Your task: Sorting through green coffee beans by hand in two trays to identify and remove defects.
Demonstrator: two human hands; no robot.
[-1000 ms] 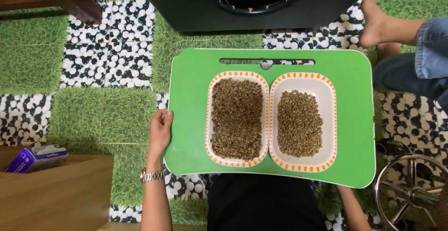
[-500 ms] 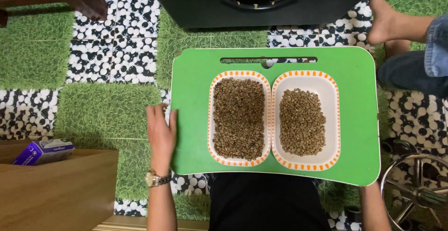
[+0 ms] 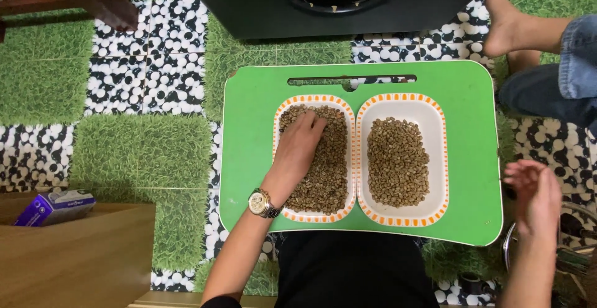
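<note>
Left hand (image 3: 301, 143) rests splayed, grasping nothing, in the beans (image 3: 320, 171) of the left dish (image 3: 277, 159) on the green bench (image 3: 249, 134); right hand (image 3: 538, 199) released; rake lightly to avoid spilling.

Two dishes sit side by side on the tray (image 3: 249, 128). The left hand (image 3: 300, 146) rests in the left dish (image 3: 314, 159); the right dish (image 3: 401, 159) lies right of it.

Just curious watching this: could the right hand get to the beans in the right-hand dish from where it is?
Probably yes. The right hand hangs open just off the green tray's right edge, and nothing lies between it and the right dish.
</note>
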